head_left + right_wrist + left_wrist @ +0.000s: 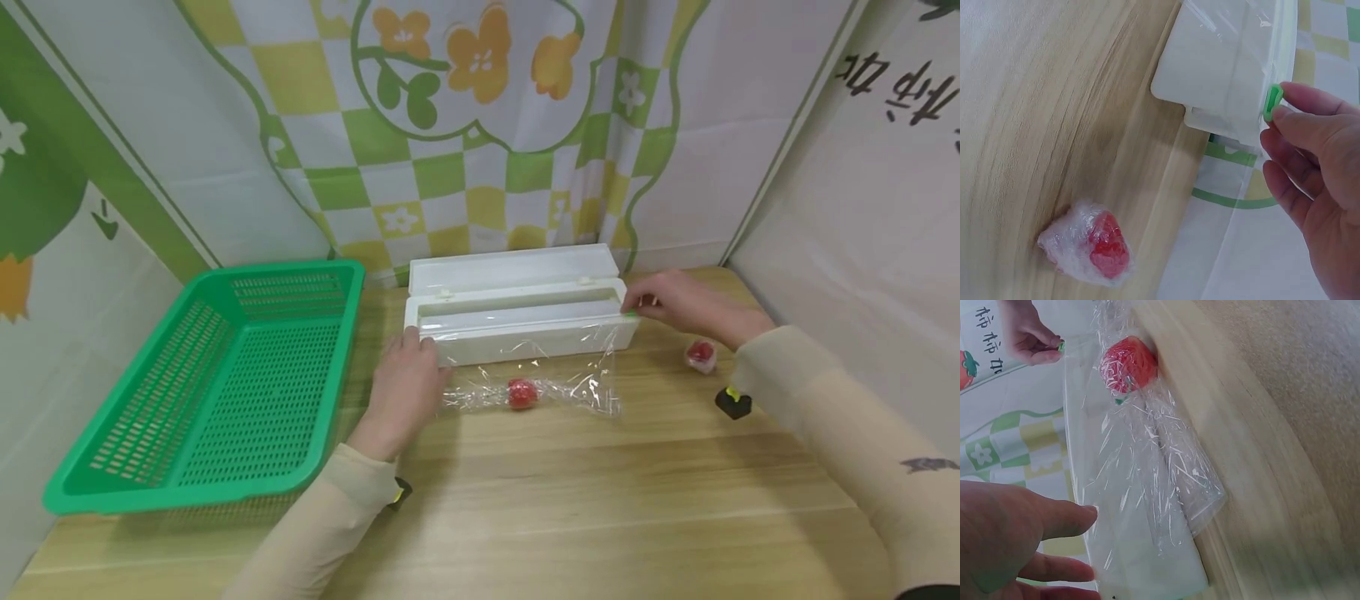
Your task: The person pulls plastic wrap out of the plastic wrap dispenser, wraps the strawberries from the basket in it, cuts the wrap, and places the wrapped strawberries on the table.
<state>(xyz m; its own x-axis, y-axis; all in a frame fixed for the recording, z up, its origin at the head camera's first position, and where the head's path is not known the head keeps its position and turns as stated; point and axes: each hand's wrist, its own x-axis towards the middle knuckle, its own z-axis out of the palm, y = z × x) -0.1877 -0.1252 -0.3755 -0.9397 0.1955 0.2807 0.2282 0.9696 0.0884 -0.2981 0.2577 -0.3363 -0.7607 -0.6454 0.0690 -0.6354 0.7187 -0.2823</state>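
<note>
A white cling film dispenser box [525, 343] stands at the back of the table with its lid [513, 271] raised. Clear cling film [577, 390] comes over its front edge onto the table. A red, round, fruit-like piece [522, 393], with a bit of green showing in the left wrist view, lies wrapped in the film. At the box's right end my right hand [672, 304] pinches the green slider [1273, 102] between thumb and forefinger. My left hand [405, 383] rests at the box's left front corner, its fingers extended along the edge.
On the left stands a green plastic basket [337, 417] with slotted walls. A second red piece [701, 356], bundled in film, lies right of the box. A patterned cloth [480, 183] hangs close behind it.
</note>
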